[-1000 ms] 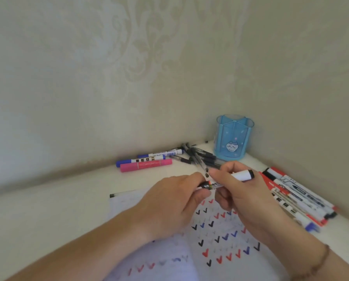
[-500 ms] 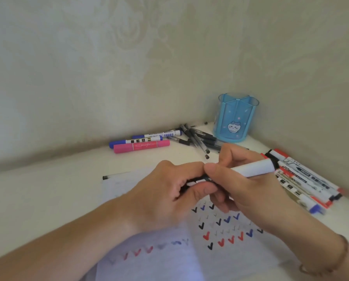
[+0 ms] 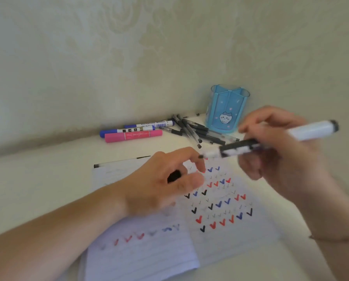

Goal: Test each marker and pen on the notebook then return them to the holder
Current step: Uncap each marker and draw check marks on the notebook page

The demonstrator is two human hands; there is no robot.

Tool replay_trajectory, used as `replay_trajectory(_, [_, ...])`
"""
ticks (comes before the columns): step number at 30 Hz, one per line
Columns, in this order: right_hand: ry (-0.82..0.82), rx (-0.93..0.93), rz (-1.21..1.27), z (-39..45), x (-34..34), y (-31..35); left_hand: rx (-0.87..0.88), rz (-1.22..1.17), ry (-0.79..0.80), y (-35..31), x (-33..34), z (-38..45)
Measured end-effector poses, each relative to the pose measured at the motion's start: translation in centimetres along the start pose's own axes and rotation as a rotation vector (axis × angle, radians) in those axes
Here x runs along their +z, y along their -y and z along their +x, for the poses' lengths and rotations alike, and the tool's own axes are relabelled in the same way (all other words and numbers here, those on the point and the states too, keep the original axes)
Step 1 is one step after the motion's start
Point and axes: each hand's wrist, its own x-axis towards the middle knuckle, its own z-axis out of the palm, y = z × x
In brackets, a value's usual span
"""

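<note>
An open notebook [image 3: 220, 230] covered in red, blue and black ticks lies on the white desk [image 3: 38, 189], with the blue pen holder [image 3: 226, 110] in the corner, black pens [image 3: 192, 130] piled beside it, and blue and pink markers [image 3: 133, 135] further left. Half a second ago both hands met; now the cap is off. The right hand [image 3: 281, 151] grips the uncapped whiteboard marker [image 3: 271, 138] above the page; the left hand [image 3: 163, 183] curls round the black cap [image 3: 174, 176]

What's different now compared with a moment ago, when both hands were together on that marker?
The black cap has come off: the left hand holds it and has drawn away to the left, while the right hand grips the marker, tip bared, above the notebook. The blue holder and the pens lying beside it stayed put.
</note>
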Motion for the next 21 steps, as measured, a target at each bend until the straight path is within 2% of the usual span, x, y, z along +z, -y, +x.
replay_trajectory(2, [0.052,0.071,0.085,0.3,-0.5,1.6,0.012,0.079,0.017,0.1,0.0,-0.1])
replay_trajectory(5, [0.200,0.205,-0.133,-0.9,-0.1,1.6,0.054,0.158,-0.043,0.2,0.1,0.1])
replay_trajectory(6, [0.193,0.245,-0.207,-1.7,0.2,0.8,0.052,0.170,-0.063,0.4,0.1,0.2])
replay_trajectory(9, [0.070,0.333,-0.167,-4.7,1.2,-2.0,0.079,0.239,-0.077,1.3,0.5,0.3])
replay_trajectory(14, [-0.060,0.332,-0.301,-6.3,1.3,-3.7,0.078,0.308,-0.057,2.1,1.0,0.5])
replay_trajectory(21, [0.014,0.258,-0.480,-6.0,1.8,-3.6,0.109,0.368,-0.071,2.3,0.9,0.8])
